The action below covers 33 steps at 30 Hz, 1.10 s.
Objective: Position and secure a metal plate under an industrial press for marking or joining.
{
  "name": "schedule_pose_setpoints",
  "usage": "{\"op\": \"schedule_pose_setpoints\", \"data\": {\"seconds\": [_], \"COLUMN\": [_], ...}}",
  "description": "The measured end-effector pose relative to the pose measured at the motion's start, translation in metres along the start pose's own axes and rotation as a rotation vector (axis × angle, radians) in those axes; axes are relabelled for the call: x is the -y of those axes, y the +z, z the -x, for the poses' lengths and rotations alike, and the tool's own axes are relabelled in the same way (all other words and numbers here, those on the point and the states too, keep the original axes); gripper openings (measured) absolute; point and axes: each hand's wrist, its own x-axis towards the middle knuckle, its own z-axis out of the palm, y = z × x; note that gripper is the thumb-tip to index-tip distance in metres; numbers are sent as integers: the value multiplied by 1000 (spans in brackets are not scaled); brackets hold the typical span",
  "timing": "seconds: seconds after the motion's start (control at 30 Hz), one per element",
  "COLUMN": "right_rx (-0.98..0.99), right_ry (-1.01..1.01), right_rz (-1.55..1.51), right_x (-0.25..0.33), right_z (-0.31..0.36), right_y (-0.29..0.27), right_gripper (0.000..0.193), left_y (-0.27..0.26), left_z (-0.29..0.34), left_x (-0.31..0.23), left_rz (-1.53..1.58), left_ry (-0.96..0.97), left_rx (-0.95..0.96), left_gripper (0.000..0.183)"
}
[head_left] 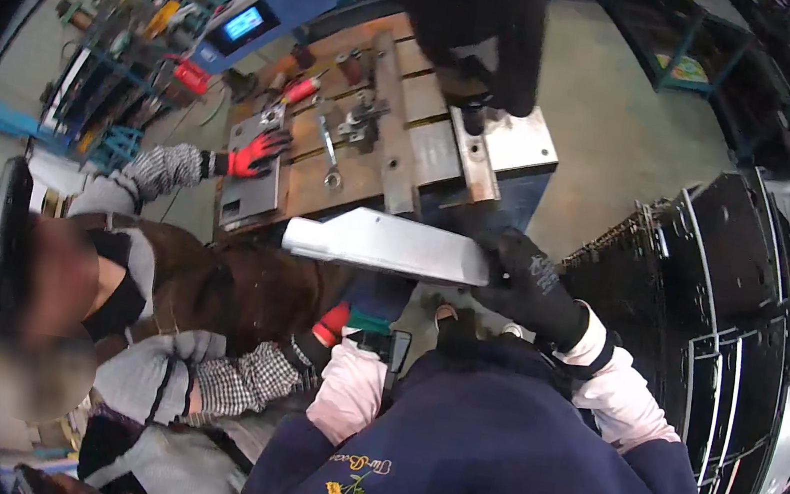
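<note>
My right hand (534,279), in a black glove, is closed on one end of a long silver metal piece (386,242), seemingly bent sheet metal. The piece is held level in front of me, its other end reaching left toward the worktable (353,186). My left hand (368,323) is low beside my body; only a bit of green shows beyond the pale sleeve, and its fingers are hidden. Right by it are a dark flat object (398,349) and a co-worker's red-gloved hand (332,324).
The co-worker (197,290) stands close on my left, another red-gloved hand (258,155) on a metal plate (251,194). A wrench (328,152) and clamps lie on the worktable. A dark machine head (469,5) hangs over it. Racked dark panels (713,282) stand at right.
</note>
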Motion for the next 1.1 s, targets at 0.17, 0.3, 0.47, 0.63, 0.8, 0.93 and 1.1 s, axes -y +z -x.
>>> {"op": "schedule_pose_setpoints", "data": {"seconds": [0.17, 0.3, 0.47, 0.63, 0.8, 0.93, 1.1], "right_rx": [155, 39, -46, 51, 117, 68, 173], "right_ry": [104, -145, -176, -128, -85, -195, -46], "right_rz": [4, 182, 414, 395, 195, 220, 163], "right_x": [3, -11, -18, -26, -40, -54, -51], "right_z": [-12, -18, -27, -44, -65, -79, -89], "right_y": [-3, 16, 37, 37, 34, 36, 47], "right_gripper": [65, 66, 66, 67, 66, 67, 63], "left_y": [29, -7, -18, 1, 39, 72, -18], "left_z": [8, 7, 3, -4, 2, 9, 1], "left_x": [13, 31, 49, 48, 24, 13, 39], "left_rz": [112, 305, 386, -212, -1573, -2175, -1184], "left_ry": [0, 84, 88, 11, 145, 194, 236], "left_rx": [-108, 59, 153, 71, 178, 274, 243], "left_gripper": [60, 59, 60, 61, 62, 59, 57]}}
